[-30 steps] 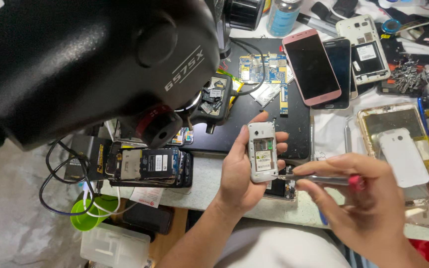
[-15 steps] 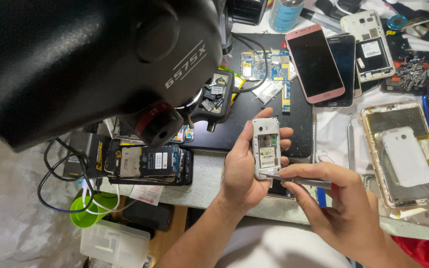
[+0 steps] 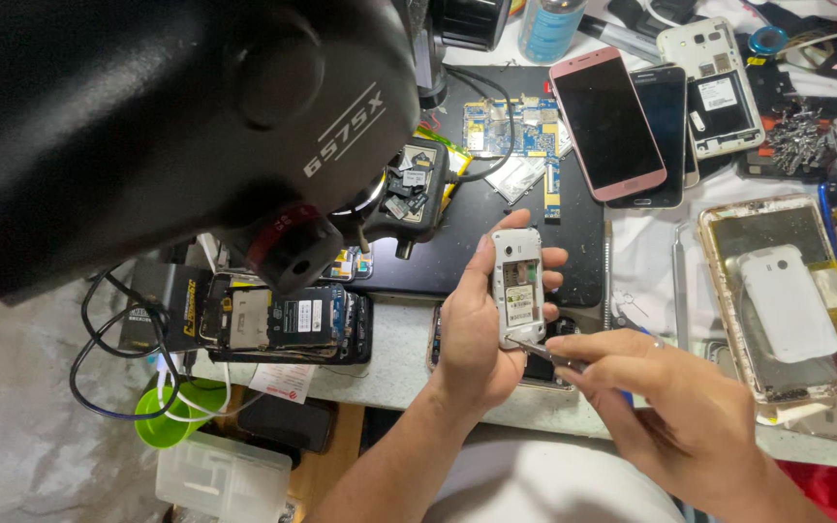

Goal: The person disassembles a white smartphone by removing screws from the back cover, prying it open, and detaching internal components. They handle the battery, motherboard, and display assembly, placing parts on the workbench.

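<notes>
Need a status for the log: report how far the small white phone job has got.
Done: the small white phone has its back cover off, insides exposed. In hand: left hand holds it upright; right hand puts a thin tool to its lower edge. Left: the phone is not yet closed up.

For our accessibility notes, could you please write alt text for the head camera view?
A left hand holds a small white phone with its back off, while the right hand touches a thin tool to its lower edge, above a cluttered repair bench.
</notes>
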